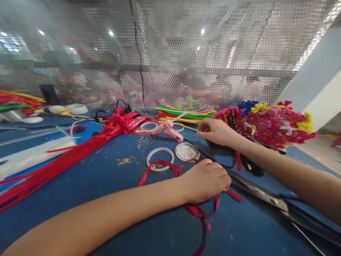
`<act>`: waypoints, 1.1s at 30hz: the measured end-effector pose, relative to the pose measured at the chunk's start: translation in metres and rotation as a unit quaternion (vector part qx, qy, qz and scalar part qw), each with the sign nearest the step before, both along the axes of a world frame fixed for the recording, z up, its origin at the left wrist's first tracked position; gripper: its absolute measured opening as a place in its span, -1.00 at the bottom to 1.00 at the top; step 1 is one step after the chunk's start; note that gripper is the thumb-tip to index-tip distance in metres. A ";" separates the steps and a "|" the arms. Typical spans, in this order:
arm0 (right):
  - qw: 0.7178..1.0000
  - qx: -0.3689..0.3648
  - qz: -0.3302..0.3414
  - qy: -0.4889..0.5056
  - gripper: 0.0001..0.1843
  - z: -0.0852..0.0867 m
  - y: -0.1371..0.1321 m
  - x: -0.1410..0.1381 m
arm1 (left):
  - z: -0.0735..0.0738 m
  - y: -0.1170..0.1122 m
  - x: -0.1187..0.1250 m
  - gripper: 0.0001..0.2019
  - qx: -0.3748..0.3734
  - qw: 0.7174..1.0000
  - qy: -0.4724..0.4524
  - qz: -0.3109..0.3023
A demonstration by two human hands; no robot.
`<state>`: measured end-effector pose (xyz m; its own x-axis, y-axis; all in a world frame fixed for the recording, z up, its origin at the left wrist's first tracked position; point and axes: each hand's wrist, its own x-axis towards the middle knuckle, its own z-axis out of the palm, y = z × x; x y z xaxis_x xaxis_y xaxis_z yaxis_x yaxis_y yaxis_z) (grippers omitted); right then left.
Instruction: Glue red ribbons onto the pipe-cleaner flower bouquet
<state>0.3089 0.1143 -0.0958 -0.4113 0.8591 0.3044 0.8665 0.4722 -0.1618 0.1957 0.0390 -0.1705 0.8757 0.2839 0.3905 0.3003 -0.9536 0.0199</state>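
Note:
My left hand (209,180) is closed, palm down, around a narrow red ribbon (195,209). A short end of it sticks out past the fingers, and loops trail toward the front edge and behind the wrist. Further back, my right hand (217,132) hovers with curled fingers and a small gap between thumb and fingertips; nothing shows in it. Just left of it, a pink glue gun (167,131) rests with a glue stick poking out. Two round rings or lids, a white ring (148,153) and a speckled disc (188,152), lie between glue gun and left hand.
Large scissors (274,202) lie under my right forearm. Pink, yellow and blue fuzzy flowers (279,124) are bunched at right. Pipe cleaners (183,113) are stacked at the back. A long red ribbon bundle (77,160) crosses the left side. Perforated metal mesh (165,42) stands behind the table.

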 end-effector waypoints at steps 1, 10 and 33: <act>0.999 -0.029 0.017 0.009 -0.67 -0.003 0.008 -0.008 | 0.004 -0.004 -0.006 -0.89 -0.047 0.999 -0.014 0.007; 0.963 -0.189 0.127 0.142 -0.72 -0.042 0.066 -0.087 | 0.085 -0.021 -0.134 -0.85 -0.376 0.793 -0.396 0.270; 0.877 -0.235 0.027 0.418 -0.66 -0.003 0.021 -0.009 | -0.001 -0.022 -0.012 -0.84 0.157 0.984 0.009 -0.084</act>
